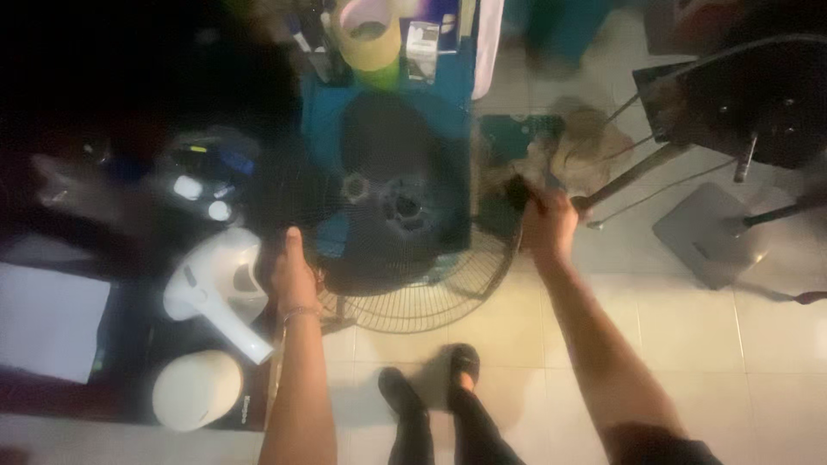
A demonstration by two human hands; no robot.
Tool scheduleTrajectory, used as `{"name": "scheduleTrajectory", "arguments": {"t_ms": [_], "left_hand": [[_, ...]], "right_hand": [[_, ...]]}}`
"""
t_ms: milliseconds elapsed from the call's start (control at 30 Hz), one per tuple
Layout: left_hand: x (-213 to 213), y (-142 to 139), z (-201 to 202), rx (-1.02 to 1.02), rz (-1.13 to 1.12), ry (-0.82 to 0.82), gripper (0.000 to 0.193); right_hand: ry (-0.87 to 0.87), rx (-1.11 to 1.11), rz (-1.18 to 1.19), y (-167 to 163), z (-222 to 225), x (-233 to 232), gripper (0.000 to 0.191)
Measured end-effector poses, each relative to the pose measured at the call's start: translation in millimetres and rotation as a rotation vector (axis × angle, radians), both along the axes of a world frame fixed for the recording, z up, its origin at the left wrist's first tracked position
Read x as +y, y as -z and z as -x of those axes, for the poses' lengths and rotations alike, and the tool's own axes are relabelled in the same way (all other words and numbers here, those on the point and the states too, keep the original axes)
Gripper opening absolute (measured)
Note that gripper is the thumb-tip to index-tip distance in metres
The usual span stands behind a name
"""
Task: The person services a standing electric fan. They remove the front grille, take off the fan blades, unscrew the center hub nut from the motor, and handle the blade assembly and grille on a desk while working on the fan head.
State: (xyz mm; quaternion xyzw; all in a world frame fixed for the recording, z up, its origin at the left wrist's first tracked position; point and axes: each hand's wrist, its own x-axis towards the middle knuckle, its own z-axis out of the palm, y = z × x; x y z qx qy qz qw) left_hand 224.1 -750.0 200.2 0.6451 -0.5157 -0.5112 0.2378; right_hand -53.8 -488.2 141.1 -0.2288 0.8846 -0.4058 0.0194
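Head view. Step in hand, judged: handling round wire fan guard (413, 258), held at both sides above tiled floor (689, 344). Left hand (291, 274) closed on guard's left rim; right hand (547, 226) closed on right rim. Next move calls for equal 2-hand grip. Guard: thin metal wire, dark hub at centre. White plastic housing (220, 284) left of guard, smooth, curved.

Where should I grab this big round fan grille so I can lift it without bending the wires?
Grip the fan grille by its outer rim, one hand on each side. The left hand is already at the lower left rim and the right hand at the right rim. The rim ring looks like the stoutest part; the thin radial wires probably flex. Opposite holds should keep the wide disc balanced.
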Motion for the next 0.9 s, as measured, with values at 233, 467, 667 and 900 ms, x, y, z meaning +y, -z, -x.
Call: {"name": "scheduleTrajectory", "arguments": {"t_ms": [233,467,667,900], "left_hand": [[-15,28,-3,0.131,-0.006,0.005,0.059],[-23,33,-3,-0.075,0.199,0.007,0.066],[-24,33,8,-0.221,0.126,0.092,0.079],[-29,52,9,-0.257,0.2,0.12,0.069]], "right_hand": [[-0.415,0.705,-0.433,15,20,-39,0.03],[-0.104,0.342,-0.165,15,42,-26,0.032],[-0.424,0.651,-0.493,18,43,-49,0.027],[-0.228,0.334,0.114,0,69,-43,0.027]]}}
